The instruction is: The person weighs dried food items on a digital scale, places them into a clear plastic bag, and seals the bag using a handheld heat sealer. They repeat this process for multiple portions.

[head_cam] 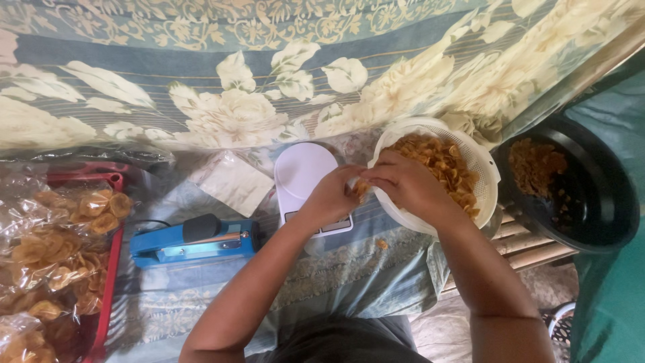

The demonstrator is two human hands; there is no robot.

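1. The chips [440,165] — golden, curled and fried — lie heaped in a white perforated basket [487,185] that sits on the cloth-covered desk [349,269], just right of a white kitchen scale [302,168].

2. The right hand [403,181] rests over the near left rim of the basket, fingers curled down on a small clutch of chips; its grip looks closed, though what lies under the palm is hidden.

3. The left hand [332,195] meets it at that rim, fingers pinched together. It seems to hold something thin and clear, but I cannot tell for certain.

4. Both hands work over the gap between basket and scale. To do this well, I judge it best to keep the handful small and the hands low, close to the rim — one chip crumb [381,243] already lies loose on the cloth below.

5. A gentle grip suits these chips: they look brittle and would break under a squeeze.

6. Further out, a blue heat sealer [195,242] lies left of the scale, with a flat clear bag [232,181] behind it.

7. At far left, a red tray [111,269] holds filled bags of chips [60,249].

8. At far right, a black basin [591,195] holds a smaller brown heap, well apart from the hands.
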